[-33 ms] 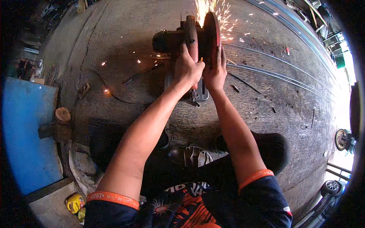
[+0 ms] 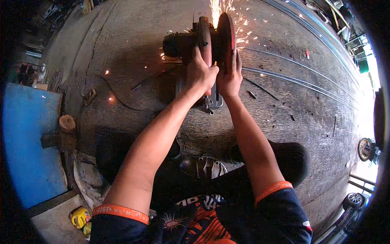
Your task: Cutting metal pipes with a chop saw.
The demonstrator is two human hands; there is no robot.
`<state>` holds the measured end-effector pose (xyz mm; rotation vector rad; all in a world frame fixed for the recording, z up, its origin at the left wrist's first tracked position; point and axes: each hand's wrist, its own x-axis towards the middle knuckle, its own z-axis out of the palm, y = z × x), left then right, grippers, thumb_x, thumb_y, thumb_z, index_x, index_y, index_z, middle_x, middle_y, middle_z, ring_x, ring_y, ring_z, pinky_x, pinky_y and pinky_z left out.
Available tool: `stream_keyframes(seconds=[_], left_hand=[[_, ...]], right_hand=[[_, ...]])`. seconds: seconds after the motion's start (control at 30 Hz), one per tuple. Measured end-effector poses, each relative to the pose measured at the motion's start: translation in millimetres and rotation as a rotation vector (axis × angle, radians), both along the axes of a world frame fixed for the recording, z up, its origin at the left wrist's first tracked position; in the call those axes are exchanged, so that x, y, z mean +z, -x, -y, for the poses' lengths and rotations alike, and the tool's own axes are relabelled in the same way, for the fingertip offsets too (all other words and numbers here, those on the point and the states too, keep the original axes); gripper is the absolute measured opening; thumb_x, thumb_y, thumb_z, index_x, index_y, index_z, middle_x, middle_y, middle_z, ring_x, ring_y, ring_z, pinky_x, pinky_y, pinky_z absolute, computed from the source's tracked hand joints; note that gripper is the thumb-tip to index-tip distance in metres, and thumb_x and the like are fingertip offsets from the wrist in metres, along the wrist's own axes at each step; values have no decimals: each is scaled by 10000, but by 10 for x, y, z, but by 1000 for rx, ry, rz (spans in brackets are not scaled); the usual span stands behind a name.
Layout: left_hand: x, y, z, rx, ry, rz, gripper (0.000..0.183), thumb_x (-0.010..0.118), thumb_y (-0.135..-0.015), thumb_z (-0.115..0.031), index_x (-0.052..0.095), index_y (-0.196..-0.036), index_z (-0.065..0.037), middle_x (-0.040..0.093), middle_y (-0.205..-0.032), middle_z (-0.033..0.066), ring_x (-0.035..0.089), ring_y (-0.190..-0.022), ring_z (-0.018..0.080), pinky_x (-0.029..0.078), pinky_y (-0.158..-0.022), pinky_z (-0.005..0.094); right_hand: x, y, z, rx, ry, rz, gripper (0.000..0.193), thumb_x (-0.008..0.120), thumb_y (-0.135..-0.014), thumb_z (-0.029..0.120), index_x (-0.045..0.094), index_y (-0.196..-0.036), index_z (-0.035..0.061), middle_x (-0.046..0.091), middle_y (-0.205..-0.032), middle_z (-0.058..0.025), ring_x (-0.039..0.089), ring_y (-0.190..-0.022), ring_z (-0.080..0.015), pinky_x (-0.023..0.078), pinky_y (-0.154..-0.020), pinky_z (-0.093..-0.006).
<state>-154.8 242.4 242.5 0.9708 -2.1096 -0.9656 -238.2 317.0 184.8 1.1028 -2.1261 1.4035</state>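
A cut-off saw (image 2: 174,44) with a dark motor housing stands on the floor ahead of me. My left hand (image 2: 200,77) is closed round its upright reddish handle (image 2: 206,46). To the right of the handle is the saw's round disc guard (image 2: 227,34). My right hand (image 2: 230,83) lies along the guard's near edge with its fingers stretched out, and its thumb is mostly hidden. Bright sparks (image 2: 219,14) spray from the far side of the saw. The saw body hides the cutting point and whatever is being cut. Part of the grey metal base (image 2: 218,101) shows below my hands.
Long thin metal bars (image 2: 284,79) lie on the floor to the right of the saw. A dark cable (image 2: 111,89) curves across the left. Nearer are a blue panel (image 2: 28,138), a round wood block (image 2: 67,123) and a yellow package (image 2: 80,217). Wheels (image 2: 354,199) show at right.
The spray of sparks has changed shape, and glowing bits on the left sit in different spots. Both hands and the saw look unmoved.
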Motion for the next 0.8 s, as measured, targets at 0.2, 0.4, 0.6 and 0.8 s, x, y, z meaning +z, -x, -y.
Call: stream_keyframes(seconds=[0.2, 0.4, 0.6, 0.8], left_hand=[[-12, 9, 11, -34, -16, -72, 744, 617, -694, -123, 281, -1341, 26, 573, -1048, 339, 578, -971, 461, 469, -866, 482], [-56, 19, -2, 18, -13, -38, 734, 620, -699, -124, 289, -1336, 30, 572, -1054, 335, 575, -980, 460, 465, -872, 476], [-45, 14, -7, 7, 0, -41, 746, 617, -700, -120, 276, -1346, 35, 563, -1072, 341, 573, -995, 454, 463, -881, 466], [-42, 15, -10, 7, -7, -59, 741, 608, -695, -114, 278, -1343, 30, 559, -1074, 347, 570, -997, 458, 460, -891, 464]], right_hand=[[-8, -11, 4, -29, -28, 28, 783, 649, -729, 102, 283, -1422, 118, 415, -1341, -251, 518, -1110, -435, 518, -817, -444], [-26, -1, 9, -19, 4, 7, 803, 656, -726, 107, 267, -1427, 131, 420, -1343, -237, 518, -1114, -431, 520, -816, -443], [-27, -2, 15, -36, -15, -11, 813, 665, -719, 108, 266, -1426, 131, 419, -1344, -237, 514, -1121, -426, 520, -819, -439], [-6, -7, 9, -29, -9, -13, 809, 668, -717, 104, 275, -1424, 130, 419, -1348, -232, 517, -1123, -417, 515, -835, -428]])
